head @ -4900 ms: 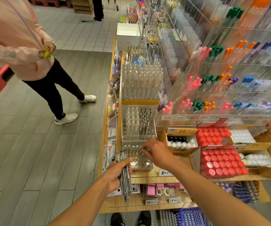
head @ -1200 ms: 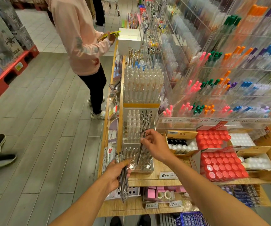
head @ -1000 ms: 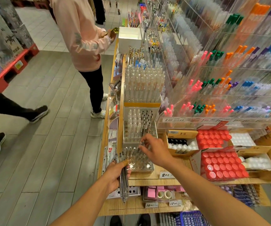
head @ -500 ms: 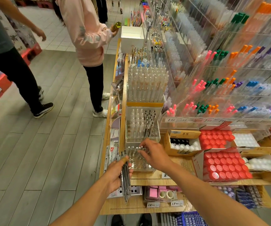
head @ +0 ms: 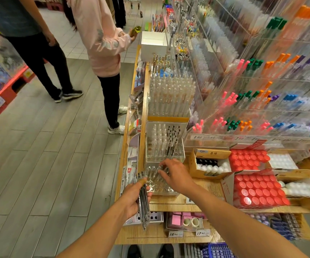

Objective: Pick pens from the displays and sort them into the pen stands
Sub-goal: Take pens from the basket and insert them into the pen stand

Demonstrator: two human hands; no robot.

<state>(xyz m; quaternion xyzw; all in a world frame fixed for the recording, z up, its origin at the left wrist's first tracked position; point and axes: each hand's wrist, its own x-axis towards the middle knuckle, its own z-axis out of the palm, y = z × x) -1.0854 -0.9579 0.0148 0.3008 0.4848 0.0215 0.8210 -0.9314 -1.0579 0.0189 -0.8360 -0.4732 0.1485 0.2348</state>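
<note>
We hold a bundle of slim dark pens (head: 143,202) upright in our left hand (head: 132,199), fingers wrapped around it. Just to its right, our right hand (head: 175,175) hovers over a clear plastic pen stand (head: 159,185) on the wooden shelf (head: 202,203), fingertips pinching one pen (head: 160,167) at the stand's top. Beyond that hand stands a taller clear stand (head: 164,144), partly filled. Boxes of red-capped items (head: 258,190) sit farther right.
</note>
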